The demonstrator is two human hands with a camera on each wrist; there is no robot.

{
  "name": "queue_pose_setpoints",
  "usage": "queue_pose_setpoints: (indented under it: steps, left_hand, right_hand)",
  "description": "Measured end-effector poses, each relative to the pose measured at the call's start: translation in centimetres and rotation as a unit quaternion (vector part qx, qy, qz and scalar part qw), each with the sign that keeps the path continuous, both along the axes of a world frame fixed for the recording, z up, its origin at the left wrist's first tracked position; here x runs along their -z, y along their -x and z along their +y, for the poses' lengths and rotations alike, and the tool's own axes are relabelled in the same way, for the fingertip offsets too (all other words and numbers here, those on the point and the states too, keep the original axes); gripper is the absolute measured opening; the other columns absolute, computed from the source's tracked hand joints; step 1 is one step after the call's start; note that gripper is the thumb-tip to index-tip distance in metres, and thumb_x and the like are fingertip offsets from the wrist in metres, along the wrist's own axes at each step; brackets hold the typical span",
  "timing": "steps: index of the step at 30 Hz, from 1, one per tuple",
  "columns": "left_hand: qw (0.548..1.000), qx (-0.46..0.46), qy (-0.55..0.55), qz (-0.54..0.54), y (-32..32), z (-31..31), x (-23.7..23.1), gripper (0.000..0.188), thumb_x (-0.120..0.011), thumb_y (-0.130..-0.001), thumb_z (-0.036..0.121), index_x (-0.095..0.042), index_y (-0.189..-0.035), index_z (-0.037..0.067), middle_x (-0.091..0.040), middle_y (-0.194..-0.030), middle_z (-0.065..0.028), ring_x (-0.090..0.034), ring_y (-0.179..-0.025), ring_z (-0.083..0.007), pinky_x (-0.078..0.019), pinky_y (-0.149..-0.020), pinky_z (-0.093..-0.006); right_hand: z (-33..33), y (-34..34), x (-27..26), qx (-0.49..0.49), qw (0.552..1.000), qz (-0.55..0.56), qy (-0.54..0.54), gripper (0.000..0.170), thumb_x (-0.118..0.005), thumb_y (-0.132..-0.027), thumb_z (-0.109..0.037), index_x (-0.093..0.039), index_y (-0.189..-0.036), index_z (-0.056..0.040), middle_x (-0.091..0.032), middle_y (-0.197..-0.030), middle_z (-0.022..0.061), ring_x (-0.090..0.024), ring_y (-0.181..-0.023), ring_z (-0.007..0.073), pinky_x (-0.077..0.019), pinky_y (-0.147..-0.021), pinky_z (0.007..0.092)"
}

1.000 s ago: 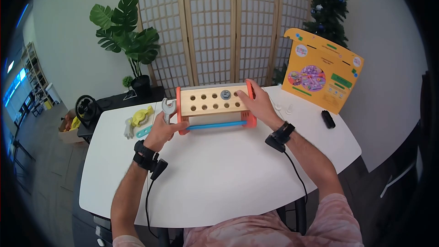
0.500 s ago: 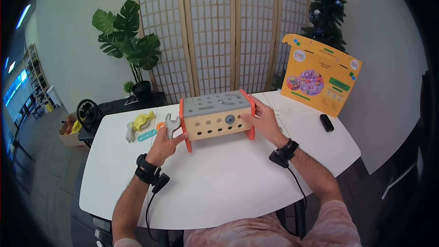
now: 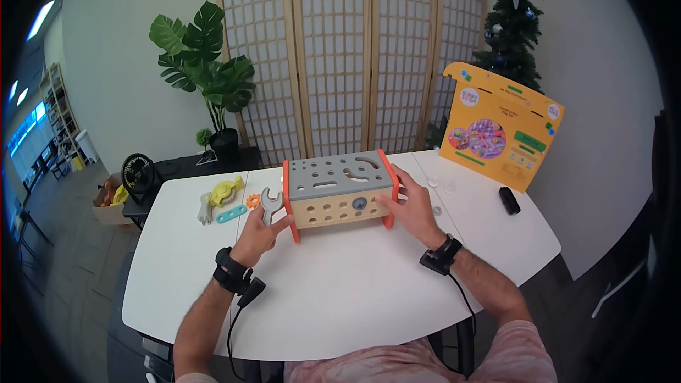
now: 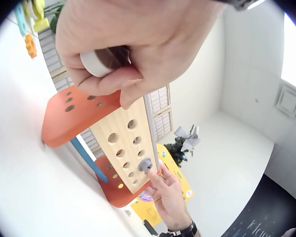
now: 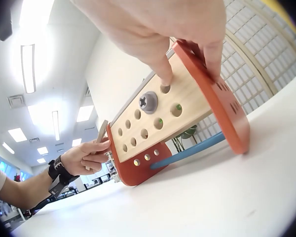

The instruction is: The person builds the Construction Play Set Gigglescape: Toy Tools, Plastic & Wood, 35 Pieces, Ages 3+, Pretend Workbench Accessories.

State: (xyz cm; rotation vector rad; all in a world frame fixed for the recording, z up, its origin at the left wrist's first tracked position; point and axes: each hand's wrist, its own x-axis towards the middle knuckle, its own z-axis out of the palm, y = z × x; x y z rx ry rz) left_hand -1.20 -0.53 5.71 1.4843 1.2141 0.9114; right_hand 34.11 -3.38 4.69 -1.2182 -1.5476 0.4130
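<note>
My left hand (image 3: 257,240) is curled round a grey toy wrench (image 3: 271,202), its thumb against the red left end panel (image 3: 286,190) of the wooden toy workbench (image 3: 340,188). My right hand (image 3: 417,207) grips the opposite end panel (image 5: 214,101), fingers on the outer side and thumb on the wooden front, at a hole next to the grey screw (image 3: 360,203). The toy workbench sits between my hands on the white bench (image 3: 319,298), grey top up, a blue rod (image 5: 192,152) running low between its ends. Just beyond the wrench lies an orange gear-shaped piece (image 3: 253,201), then a teal strip with holes (image 3: 232,214) and a yellow toy piece (image 3: 227,190). On my right, well apart, are a small black object (image 3: 509,201) and an upright yellow box (image 3: 500,110). Behind the bench stand a lattice screen (image 3: 333,64) and a potted plant (image 3: 206,50).
</note>
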Motion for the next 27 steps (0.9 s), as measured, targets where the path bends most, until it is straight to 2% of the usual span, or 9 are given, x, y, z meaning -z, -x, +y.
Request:
queue_pose_setpoints:
  steps: [5,8,10,11,12,15,20,24,27]
  left_hand:
    - [0.995,-0.059,-0.08,-0.005,0.8,0.0,0.3,0.039,-0.075,-0.105,0.034,-0.062,-0.125,0.003,-0.051,-0.07,0.0041,-0.042,-0.052,-0.0051,-0.0326,-0.044,-0.026]
    - [0.997,-0.007,-0.009,-0.071,1.4,-1.3,-0.8,0.036,-0.065,-0.11,0.042,-0.064,-0.106,0.006,-0.058,-0.079,0.0012,-0.047,-0.053,-0.0055,-0.0342,-0.044,-0.0243]
    - [0.991,0.006,-0.083,-0.106,-0.5,-3.2,-2.1,0.042,-0.054,-0.115,0.041,-0.059,-0.092,0.007,-0.063,-0.087,-0.0005,-0.05,-0.053,-0.0056,-0.0386,-0.045,-0.0234]
    - [0.977,0.067,-0.138,-0.151,-1.0,-3.4,-1.7,0.037,-0.052,-0.117,0.037,-0.06,-0.1,0.006,-0.064,-0.1,-0.0074,-0.061,-0.073,-0.0097,-0.0496,-0.062,-0.0249]
    - [0.977,0.073,-0.135,-0.15,-2.1,-4.1,-2.1,0.037,-0.052,-0.117,0.037,-0.06,-0.1,0.006,-0.064,-0.1,-0.0074,-0.061,-0.073,-0.0097,-0.0496,-0.062,-0.0249]
    - [0.916,0.213,-0.332,-0.076,-4.0,-6.1,-3.2,0.041,-0.045,-0.118,0.04,-0.059,-0.105,0.004,-0.053,-0.139,-0.0152,-0.055,-0.131,-0.023,-0.048,-0.107,-0.0412]
    - [0.903,0.279,-0.305,-0.117,-5.4,-7.9,-3.6,0.042,-0.046,-0.117,0.043,-0.062,-0.11,0.005,-0.053,-0.149,-0.0171,-0.054,-0.139,-0.0281,-0.0441,-0.115,-0.0445]
    - [0.894,0.289,-0.335,-0.064,-5.7,-8.0,-4.2,0.054,-0.077,-0.101,0.042,-0.059,-0.136,0.006,-0.052,-0.152,-0.017,-0.056,-0.138,-0.0315,-0.0475,-0.113,-0.0446]
    - [0.896,0.236,-0.375,0.004,-5.4,-8.0,-4.2,0.078,-0.094,-0.086,0.034,-0.054,-0.148,0.007,-0.053,-0.152,-0.0151,-0.057,-0.137,-0.0304,-0.0507,-0.109,-0.0442]
  right_hand:
    - [-2.4,1.9,-2.0,0.187,0.942,-0.191,-0.203,0.056,-0.086,-0.093,-0.021,-0.062,-0.139,0.001,-0.073,-0.121,0.0162,-0.076,-0.103,0.0262,-0.0637,-0.084,0.0352]
    - [-4.7,3.4,-2.6,0.05,0.979,-0.147,-0.129,0.041,-0.081,-0.098,-0.021,-0.066,-0.13,-0.0006,-0.073,-0.108,0.0127,-0.075,-0.096,0.0284,-0.0615,-0.082,0.036]
    - [-5.6,4.8,-3.0,-0.176,0.979,-0.106,0.005,0.028,-0.076,-0.102,-0.019,-0.07,-0.123,-0.0009,-0.075,-0.108,0.0128,-0.075,-0.099,0.0289,-0.0604,-0.087,0.0366]
    - [-6.5,6.0,-3.4,-0.169,0.98,-0.102,0.008,0.028,-0.076,-0.102,-0.019,-0.07,-0.123,-0.0009,-0.075,-0.108,0.0128,-0.075,-0.099,0.0289,-0.0604,-0.087,0.0366]
    - [-7.3,7.3,-3.9,-0.214,0.973,-0.09,-0.001,0.026,-0.074,-0.103,-0.018,-0.071,-0.122,-0.0004,-0.076,-0.109,0.0133,-0.075,-0.099,0.0281,-0.0601,-0.088,0.0367]
    - [-8.4,8.7,-3.9,-0.295,0.953,-0.065,0.007,0.025,-0.072,-0.105,-0.017,-0.072,-0.123,0.0,-0.077,-0.113,0.0141,-0.075,-0.1,0.027,-0.0599,-0.089,0.0369]
    - [-9.2,8.6,-4.3,-0.348,0.937,-0.002,-0.011,0.031,-0.075,-0.103,-0.014,-0.071,-0.13,0.0002,-0.075,-0.126,0.0107,-0.075,-0.106,0.0237,-0.0618,-0.089,0.0353]
    - [-9.7,6.5,-5.2,-0.365,0.927,-0.001,0.083,0.031,-0.078,-0.101,-0.012,-0.074,-0.13,-0.0035,-0.073,-0.122,0.0093,-0.072,-0.112,0.0188,-0.0598,-0.093,0.0335]
    - [-8.5,2.7,-5.1,-0.2,0.98,-0.007,-0.012,0.028,-0.082,-0.097,-0.011,-0.075,-0.124,-0.0029,-0.07,-0.122,0.0065,-0.069,-0.108,0.0149,-0.0592,-0.09,0.0302]
